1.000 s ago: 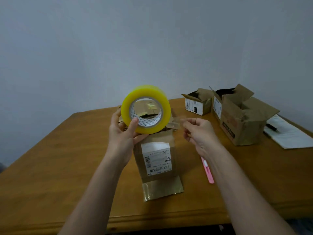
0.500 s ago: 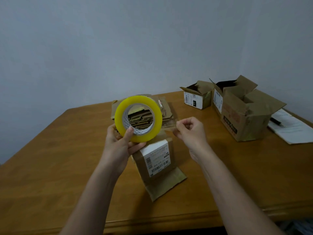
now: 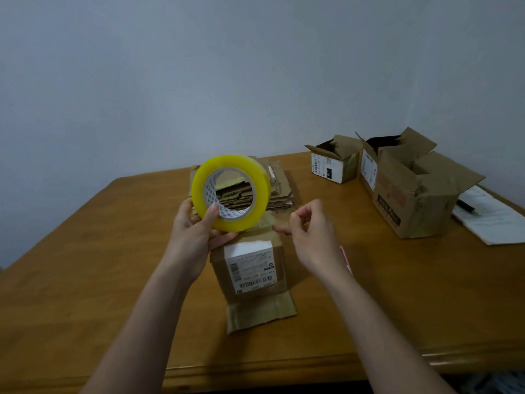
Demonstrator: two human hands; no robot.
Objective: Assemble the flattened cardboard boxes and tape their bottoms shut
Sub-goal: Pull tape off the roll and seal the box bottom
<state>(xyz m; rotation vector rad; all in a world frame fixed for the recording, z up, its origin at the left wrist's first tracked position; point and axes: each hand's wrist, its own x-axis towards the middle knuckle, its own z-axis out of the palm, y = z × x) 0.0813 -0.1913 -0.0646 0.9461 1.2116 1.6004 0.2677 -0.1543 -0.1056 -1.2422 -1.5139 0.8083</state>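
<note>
While the left hand [image 3: 196, 237] grips the yellow tape roll [image 3: 230, 193] upright, thumb across its front face and fingers curled behind, the right hand [image 3: 314, 237] pinches the free end of a clear tape strip [image 3: 270, 221] drawn a short way off the roll's underside. Directly below stands a small box [image 3: 250, 268] on the table [image 3: 85, 280], its labelled side toward the camera and a loose flap [image 3: 261, 314] lying flat on the wood in front. A stack of flat cardboard [image 3: 279, 191] sits behind the roll; two assembled boxes [image 3: 412, 189] stand well apart at the right, beside a sheet of paper [image 3: 491, 217] with a pen [image 3: 467, 207]. Risks noted: neither hand steadies the small box, so pressing tape down could tip or slide it. The short strip may fold back and stick to itself or to the fingers. Whether the upper flaps are fully closed cannot be seen behind the hands; a gap there would leave a weak seam. A pink object [image 3: 345, 258], mostly hidden by the right wrist, could be knocked.
</note>
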